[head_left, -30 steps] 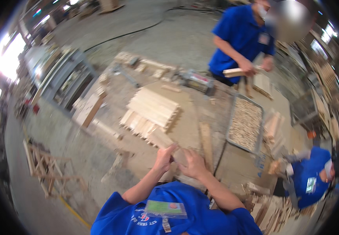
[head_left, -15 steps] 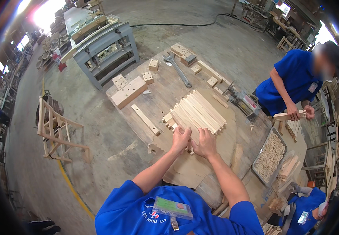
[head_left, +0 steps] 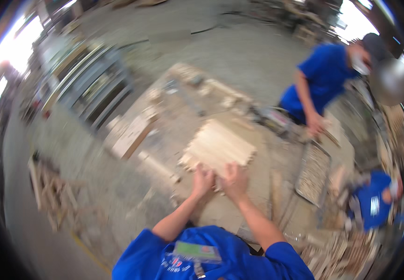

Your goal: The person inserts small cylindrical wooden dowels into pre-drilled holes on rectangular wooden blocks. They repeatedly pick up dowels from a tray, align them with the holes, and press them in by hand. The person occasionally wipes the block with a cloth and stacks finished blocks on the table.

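A row of pale wooden strips lies side by side on the worktable in front of me, their ends forming jagged edges. At the row's near edge my left hand is closed, fingers curled on the near-left wood. Close on its right, my right hand lays its fingertips over the strips, with the thumb low at the near edge. Both hands grip the wood there. Motion blur and the fingers hide exactly which strip each one holds.
Left of the row are a drilled wooden block and a loose wooden bar. A wrench and a metal clamp device lie farther off. A tray of dowels stands right, near a co-worker; another person is lower right.
The whole view has shifted and blurred. My hands stay at the near edge of the strips, which now look more evenly packed. The co-worker's hand has lowered toward the dowel tray.
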{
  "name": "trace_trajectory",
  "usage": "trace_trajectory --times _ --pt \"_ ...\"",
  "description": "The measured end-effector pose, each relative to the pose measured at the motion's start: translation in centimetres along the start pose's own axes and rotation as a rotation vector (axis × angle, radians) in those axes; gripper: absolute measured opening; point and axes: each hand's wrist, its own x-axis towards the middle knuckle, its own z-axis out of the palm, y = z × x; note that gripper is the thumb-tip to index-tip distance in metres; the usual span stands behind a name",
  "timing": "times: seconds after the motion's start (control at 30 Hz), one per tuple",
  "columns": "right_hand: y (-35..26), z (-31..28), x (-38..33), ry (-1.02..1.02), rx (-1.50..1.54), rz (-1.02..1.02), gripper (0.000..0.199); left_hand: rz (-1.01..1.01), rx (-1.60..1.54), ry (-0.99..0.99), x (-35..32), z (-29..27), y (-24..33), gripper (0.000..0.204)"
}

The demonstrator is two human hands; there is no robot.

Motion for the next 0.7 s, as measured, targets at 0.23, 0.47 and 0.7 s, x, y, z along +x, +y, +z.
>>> trace_trajectory --times 0.23,0.47,0.7 --pt "-1.9 0.9 -2.3 0.067 0.196 0.078 0.047 -0.136 -0.323 -0.075 -0.7 -2.5 0.6 0.049" --pt "2.6 -3.0 -10.6 -0.083 0.521 0.430 0.061 -0.195 -0.362 -0.089 -0.6 -1.6 -1.2 0.061" --pt "13.0 -8.2 -20.8 -0.021 0.629 0.659 0.040 -0.148 -0.299 0.070 -3.9 -0.9 -3.0 0.073"
